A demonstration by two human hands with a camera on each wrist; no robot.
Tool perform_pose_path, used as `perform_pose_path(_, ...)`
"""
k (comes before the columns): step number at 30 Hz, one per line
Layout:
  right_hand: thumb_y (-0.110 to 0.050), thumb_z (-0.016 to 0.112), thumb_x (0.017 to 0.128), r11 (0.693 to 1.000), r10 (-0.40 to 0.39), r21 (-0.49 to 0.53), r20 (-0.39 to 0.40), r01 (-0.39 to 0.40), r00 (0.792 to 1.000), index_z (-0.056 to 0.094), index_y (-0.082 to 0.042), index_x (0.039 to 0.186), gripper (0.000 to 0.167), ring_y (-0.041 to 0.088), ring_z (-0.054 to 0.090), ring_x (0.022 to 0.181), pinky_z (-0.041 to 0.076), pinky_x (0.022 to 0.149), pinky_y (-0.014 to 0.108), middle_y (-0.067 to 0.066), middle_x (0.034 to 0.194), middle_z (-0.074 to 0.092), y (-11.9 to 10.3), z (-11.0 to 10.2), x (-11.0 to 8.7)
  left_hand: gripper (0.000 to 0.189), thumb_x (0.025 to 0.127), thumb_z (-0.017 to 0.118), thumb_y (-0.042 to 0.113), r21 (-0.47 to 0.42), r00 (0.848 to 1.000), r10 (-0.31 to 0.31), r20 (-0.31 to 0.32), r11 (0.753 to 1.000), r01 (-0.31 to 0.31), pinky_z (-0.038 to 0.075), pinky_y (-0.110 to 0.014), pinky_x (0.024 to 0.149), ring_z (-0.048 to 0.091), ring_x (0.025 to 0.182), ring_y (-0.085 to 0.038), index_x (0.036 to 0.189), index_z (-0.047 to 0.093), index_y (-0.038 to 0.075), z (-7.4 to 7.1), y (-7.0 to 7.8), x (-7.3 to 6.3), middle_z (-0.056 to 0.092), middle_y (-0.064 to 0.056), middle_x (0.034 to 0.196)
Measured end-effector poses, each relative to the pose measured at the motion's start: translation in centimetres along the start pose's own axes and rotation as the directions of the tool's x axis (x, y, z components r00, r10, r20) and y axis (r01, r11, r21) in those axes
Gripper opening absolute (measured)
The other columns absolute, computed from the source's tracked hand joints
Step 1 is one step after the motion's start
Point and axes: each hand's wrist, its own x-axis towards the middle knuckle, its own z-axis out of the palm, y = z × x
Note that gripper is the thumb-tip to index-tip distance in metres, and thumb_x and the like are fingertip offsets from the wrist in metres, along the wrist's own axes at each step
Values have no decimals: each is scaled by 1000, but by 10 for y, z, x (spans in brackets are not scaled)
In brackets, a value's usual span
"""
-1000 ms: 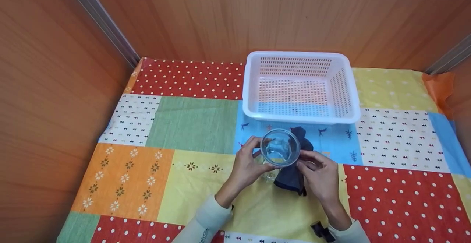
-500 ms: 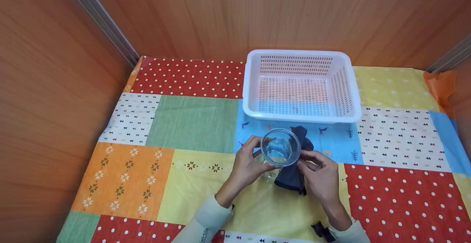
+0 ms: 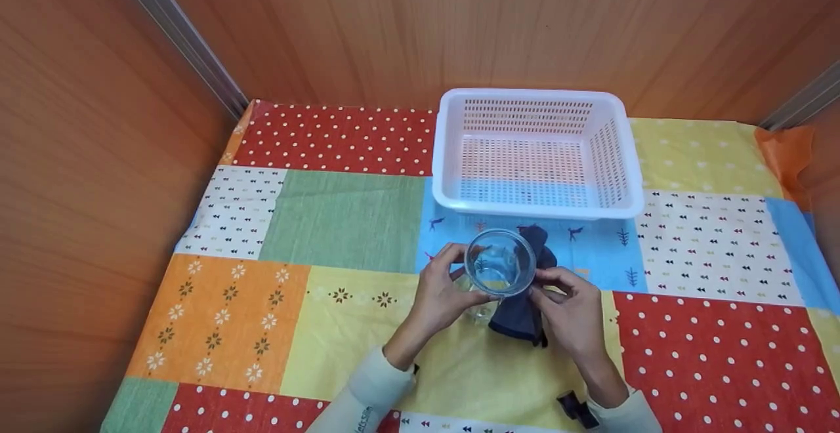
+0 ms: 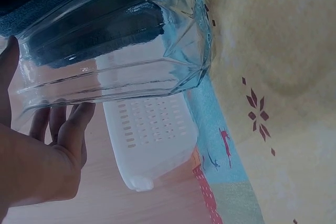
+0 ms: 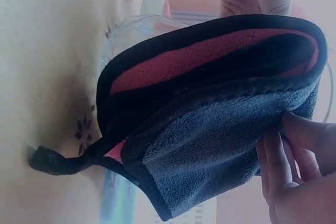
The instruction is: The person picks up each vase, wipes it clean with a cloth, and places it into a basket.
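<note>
Basket (image 3: 538, 212) is blocking twelve o'clock beyond glass (image 3: 500, 262), cloth (image 3: 520, 317) crowding two through five, counter (image 3: 328, 200) giving room farther toward ten

- One left hand (image 3: 441, 294), one right hand (image 3: 573, 311): two in all
- One glass (image 3: 500, 268)
- One cloth (image 3: 518, 320)
- One basket (image 3: 538, 212)
- One tablecloth (image 3: 354, 220)
- Two sleeves (image 3: 379, 379), one on each arm
- Three wooden walls (image 3: 367, 33)
- Two metal strips (image 3: 187, 38), one by each far tabletop corner

Clear, ribbed glass (image 3: 500, 272), mouth up, in the left hand (image 3: 441, 292); grey, pink-lined cloth (image 3: 517, 320), folded, in the right (image 3: 574, 315).
</note>
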Motion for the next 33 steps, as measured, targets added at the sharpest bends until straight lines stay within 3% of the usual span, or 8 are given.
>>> perform_pose_path(4,22,74,83,1000,7,-19,7,-6,1000,72,16,102,20,3,73,93,61,82,21,13,100,74,2,-1,1,58,72,99,11,-4,1000,-3,2,1000,3,57,-50,103,64,118,-31,121,69,8,0,1,0,68,-5,121)
perform_pose_path(9,22,75,83,999,5,-47,32,-4,999,75,14,102,21,4,72,90,61,80,20,6,99,74,7,-3,3,58,72,99,12,-10,1000,-3,4,1000,3,57,-51,103,64,119,-35,122,69,7,0,1,0,68,-7,121)
perform_pose_path(13,23,75,82,997,0,-78,50,4,999,76,11,101,23,5,70,89,61,80,20,4,98,75,13,-5,4,60,72,100,14,23,1000,-17,5,1000,17,58,-49,103,65,119,-31,123,68,8,0,2,0,68,-5,121)
perform_pose_path(19,21,75,83,990,45,-134,65,-36,997,77,7,101,22,6,70,91,61,81,20,16,101,75,19,-7,5,62,71,100,15,52,999,-37,9,998,36,58,-43,103,67,119,-27,124,68,9,0,3,0,68,-4,123)
perform_pose_path(24,20,76,83,981,90,-181,69,-76,994,76,6,98,21,15,72,93,61,80,21,20,102,74,26,-6,5,62,71,100,15,49,999,-33,8,998,33,58,-42,103,66,118,-25,123,68,10,0,3,0,68,-3,122)
perform_pose_path(33,21,74,84,960,154,-247,85,-129,984,75,5,96,20,30,76,96,63,80,26,20,101,74,42,-6,8,59,71,99,12,12,1000,-12,8,1000,12,57,-46,104,65,119,-35,121,68,9,0,1,0,68,-5,121)
